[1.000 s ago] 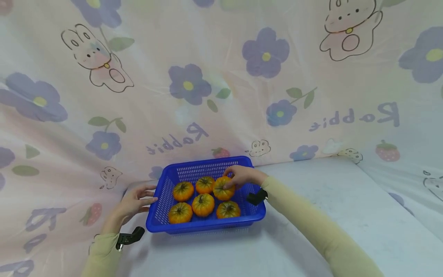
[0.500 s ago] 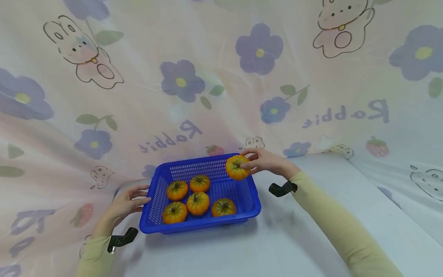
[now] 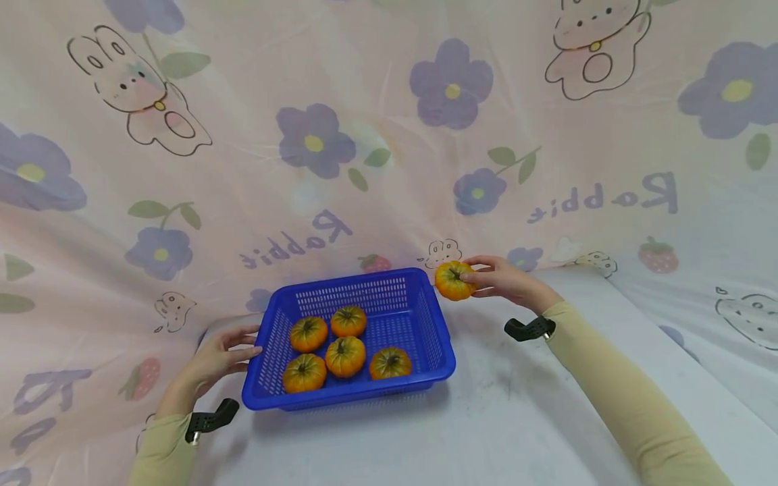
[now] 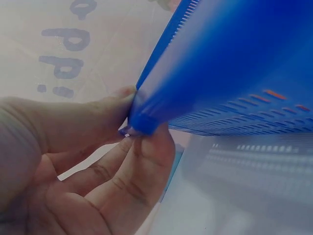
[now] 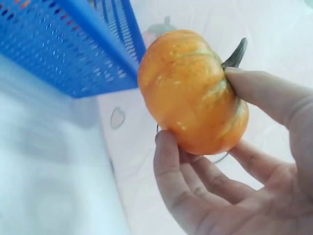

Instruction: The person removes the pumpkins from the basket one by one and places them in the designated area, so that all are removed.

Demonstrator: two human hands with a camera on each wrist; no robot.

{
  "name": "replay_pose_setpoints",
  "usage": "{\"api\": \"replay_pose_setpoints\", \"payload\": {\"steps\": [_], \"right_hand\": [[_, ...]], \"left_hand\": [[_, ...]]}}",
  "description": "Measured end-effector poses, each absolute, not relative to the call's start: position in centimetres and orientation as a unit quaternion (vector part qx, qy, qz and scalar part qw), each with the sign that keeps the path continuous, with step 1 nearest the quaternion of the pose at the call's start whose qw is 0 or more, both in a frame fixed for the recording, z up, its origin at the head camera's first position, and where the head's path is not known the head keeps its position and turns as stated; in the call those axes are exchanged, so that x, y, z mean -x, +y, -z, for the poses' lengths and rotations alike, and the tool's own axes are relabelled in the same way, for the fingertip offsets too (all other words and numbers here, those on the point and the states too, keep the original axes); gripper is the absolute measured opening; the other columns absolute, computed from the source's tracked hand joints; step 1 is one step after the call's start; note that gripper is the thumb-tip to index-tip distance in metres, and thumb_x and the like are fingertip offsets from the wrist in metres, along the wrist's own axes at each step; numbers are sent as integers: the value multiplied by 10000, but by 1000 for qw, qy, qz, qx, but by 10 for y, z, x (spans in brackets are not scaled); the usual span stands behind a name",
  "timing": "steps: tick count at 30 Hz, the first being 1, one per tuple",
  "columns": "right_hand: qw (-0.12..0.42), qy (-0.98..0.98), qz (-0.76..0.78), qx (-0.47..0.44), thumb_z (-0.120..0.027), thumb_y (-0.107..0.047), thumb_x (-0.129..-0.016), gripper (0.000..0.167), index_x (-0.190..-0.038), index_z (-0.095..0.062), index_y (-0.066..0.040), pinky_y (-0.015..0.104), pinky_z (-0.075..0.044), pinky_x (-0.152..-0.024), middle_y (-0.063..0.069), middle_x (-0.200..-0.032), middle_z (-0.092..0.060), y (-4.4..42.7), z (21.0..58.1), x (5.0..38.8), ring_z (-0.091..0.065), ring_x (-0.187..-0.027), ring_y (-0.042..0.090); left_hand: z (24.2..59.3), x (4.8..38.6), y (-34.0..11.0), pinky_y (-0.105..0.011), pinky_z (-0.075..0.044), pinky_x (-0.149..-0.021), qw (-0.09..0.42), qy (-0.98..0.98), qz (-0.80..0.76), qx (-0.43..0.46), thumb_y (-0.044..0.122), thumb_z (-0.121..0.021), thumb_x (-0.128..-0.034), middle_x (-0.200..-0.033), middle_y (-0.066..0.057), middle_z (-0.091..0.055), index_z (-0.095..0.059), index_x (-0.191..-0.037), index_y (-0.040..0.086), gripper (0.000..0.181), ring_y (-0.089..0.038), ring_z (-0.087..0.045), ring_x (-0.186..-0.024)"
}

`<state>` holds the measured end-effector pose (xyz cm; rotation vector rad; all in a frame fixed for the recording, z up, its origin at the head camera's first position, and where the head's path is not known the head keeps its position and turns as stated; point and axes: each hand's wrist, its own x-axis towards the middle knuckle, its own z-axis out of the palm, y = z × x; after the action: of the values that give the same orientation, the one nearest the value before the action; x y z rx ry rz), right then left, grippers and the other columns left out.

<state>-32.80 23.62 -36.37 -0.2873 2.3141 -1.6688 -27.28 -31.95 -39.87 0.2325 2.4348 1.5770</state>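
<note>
A blue plastic basket [image 3: 349,391] with perforated walls holds several small orange pumpkins, one of them a front-right pumpkin [image 3: 390,363]. Beyond the basket's right rim, my right hand [image 3: 507,280] grips a pumpkin [image 3: 454,281] in the air; in the right wrist view the thumb presses that pumpkin [image 5: 188,93] by its dark stem, with fingers underneath. My left hand [image 3: 220,358] is at the basket's left rim. The left wrist view shows the left hand [image 4: 93,166] pinching the edge of the basket [image 4: 234,58] between thumb and fingers.
The basket stands on a white table [image 3: 486,418], near its back edge. A pale cloth [image 3: 389,189] printed with flowers and rabbits hangs behind the table and along its left side. To the right of the basket the white surface stretches toward the cloth's right part.
My right hand has lifted one pumpkin from the basket's back right and carried it rightward past the rim. The left hand keeps its place at the left rim.
</note>
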Motion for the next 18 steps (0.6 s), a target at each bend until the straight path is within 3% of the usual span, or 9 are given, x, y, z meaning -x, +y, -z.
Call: {"api": "replay_pose_setpoints", "payload": {"steps": [18], "right_hand": [[112,795,596,-17,-624,-334,-936,715,-1404,-282,84,466,-426,-982,283,-1318,-426,271,412,338,-574,-1065,359]], "left_hand": [[401,272,-319,-431,-535,-836,119,821,-554,-67,171,-649,-925,-1274,-294,-466,-324,-1430,-50,640,-277,-625,-972]]}}
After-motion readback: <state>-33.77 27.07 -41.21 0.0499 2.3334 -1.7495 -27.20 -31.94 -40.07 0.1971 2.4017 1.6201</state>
